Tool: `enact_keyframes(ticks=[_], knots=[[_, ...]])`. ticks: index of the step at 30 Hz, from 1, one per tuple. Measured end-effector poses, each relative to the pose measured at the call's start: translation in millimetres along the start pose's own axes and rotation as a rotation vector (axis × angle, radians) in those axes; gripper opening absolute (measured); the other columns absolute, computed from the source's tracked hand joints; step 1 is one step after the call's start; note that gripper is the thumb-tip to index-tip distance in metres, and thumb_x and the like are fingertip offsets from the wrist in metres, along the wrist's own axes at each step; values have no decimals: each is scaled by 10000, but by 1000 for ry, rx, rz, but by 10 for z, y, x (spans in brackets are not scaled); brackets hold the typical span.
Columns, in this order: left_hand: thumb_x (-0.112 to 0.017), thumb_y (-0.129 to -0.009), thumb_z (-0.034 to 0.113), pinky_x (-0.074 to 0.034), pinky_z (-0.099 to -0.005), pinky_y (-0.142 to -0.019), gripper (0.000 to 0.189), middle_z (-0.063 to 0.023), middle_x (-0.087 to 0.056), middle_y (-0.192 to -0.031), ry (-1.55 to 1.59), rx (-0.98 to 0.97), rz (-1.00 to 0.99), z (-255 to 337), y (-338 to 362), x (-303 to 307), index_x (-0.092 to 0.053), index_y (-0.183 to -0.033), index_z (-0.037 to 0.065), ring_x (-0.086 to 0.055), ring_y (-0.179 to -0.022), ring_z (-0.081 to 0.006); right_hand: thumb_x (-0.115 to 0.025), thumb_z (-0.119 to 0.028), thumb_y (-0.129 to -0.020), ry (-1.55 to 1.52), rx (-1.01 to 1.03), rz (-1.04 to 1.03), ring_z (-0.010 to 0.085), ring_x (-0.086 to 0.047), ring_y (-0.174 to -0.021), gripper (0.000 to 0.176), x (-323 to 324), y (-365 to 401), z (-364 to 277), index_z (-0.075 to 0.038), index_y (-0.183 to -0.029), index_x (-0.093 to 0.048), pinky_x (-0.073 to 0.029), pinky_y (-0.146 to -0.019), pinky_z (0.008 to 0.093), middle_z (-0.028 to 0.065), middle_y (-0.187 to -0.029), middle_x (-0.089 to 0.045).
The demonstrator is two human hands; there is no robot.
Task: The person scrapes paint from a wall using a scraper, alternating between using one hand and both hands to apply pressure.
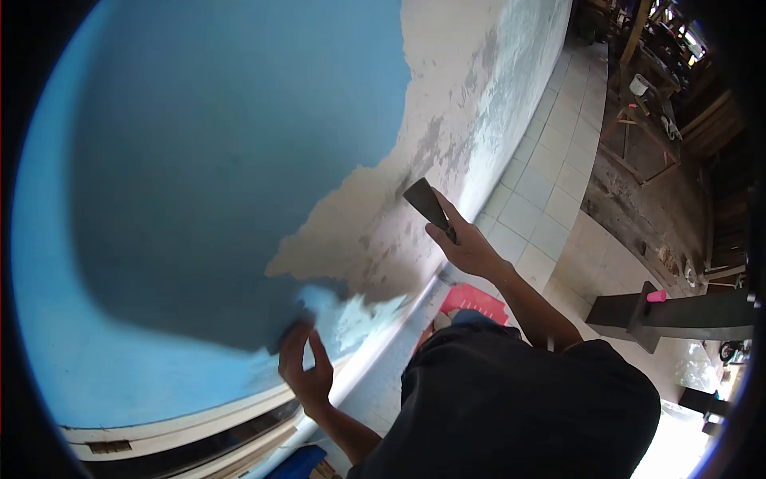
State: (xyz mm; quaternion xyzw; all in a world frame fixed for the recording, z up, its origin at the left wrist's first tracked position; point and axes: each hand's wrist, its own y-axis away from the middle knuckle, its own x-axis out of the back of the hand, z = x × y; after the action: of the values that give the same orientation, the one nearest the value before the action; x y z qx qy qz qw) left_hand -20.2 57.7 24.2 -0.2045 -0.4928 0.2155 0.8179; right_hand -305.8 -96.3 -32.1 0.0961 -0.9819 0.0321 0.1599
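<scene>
1. Head view: the right hand (471,249) is closed around a scraper (428,206), blade up by the bare, patchy bit of the wall (239,144). Can't tell if it's touching.
2. Same view, the left hand (307,371) is kinda curled near the blue paint, lower down; tips are blurry, so can't tell if it's gripping anything.
3. Red stool (475,302) sits below, pink cup (656,296) off right.
</scene>
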Motion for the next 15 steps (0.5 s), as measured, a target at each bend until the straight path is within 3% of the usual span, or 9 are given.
enact_keyframes(ticks=[3,4,5,7,8,9,10,15], knots=[[-608,-863,30,-535,-391,-748,90,-150,-696,-870,-87,-117,218,31,-76,213,-684,-883,-15,-668,-800,-316,-516,-341,-991,-211,-33,-6,166,-590,-617,567,-24,-162,-173,-92,-1460,-316,-442,-589,310,81,-679,-593],[-598,-876,54,-536,-392,-741,108,-148,-695,-852,-84,-131,264,-1,-92,266,-679,-871,-17,-669,-784,-312,-485,-297,-1016,-434,-72,26,46,-395,-448,395,-72,-198,-309,-43,-1317,-454,-312,-422,221,-27,-550,-435],[-588,-889,77,-538,-393,-734,133,-145,-694,-834,-80,-137,301,-48,-96,302,-674,-860,-19,-670,-767,-308,-490,-303,-1015,-436,-106,-21,52,-396,-431,345,-65,-216,-390,-40,-1238,-483,-312,-408,226,-24,-541,-437],[-570,-912,123,-529,-370,-607,212,-128,-667,-706,-122,-145,440,-220,-131,237,-664,-791,-23,-648,-634,-292,-498,-313,-1012,-437,-197,-118,65,-397,-398,293,-29,-272,-441,-32,-1081,-541,-312,-381,234,-18,-524,-441],[-568,-913,126,-521,-364,-572,225,-127,-657,-677,-128,-106,465,-306,-92,206,-662,-775,-26,-638,-602,-287,-519,-318,-1003,-491,-124,-85,76,-413,-381,288,-81,-298,-382,-38,-940,-531,-329,-379,233,-3,-518,-467],[-566,-914,130,-513,-358,-536,240,-127,-647,-648,-136,-66,487,-313,-97,188,-659,-760,-29,-627,-569,-283,-526,-303,-1001,-527,-111,-78,78,-428,-396,279,-95,-314,-394,-29,-946,-527,-338,-386,234,11,-537,-494],[-554,-918,140,-471,-344,-455,291,-120,-610,-579,-190,-202,575,-328,-171,118,-635,-695,-28,-580,-484,-268,-524,-310,-1001,-605,-93,-73,83,-436,-402,282,-130,-359,-384,-35,-944,-520,-344,-388,237,16,-547,-502],[-537,-900,152,-471,-355,-454,324,-109,-578,-552,-342,-465,741,-451,-255,-79,-583,-623,-10,-558,-469,-260,-513,-377,-998,-879,-125,-181,97,-468,-447,305,-92,-604,-564,-74,-970,-491,-366,-423,235,24,-595,-507]])
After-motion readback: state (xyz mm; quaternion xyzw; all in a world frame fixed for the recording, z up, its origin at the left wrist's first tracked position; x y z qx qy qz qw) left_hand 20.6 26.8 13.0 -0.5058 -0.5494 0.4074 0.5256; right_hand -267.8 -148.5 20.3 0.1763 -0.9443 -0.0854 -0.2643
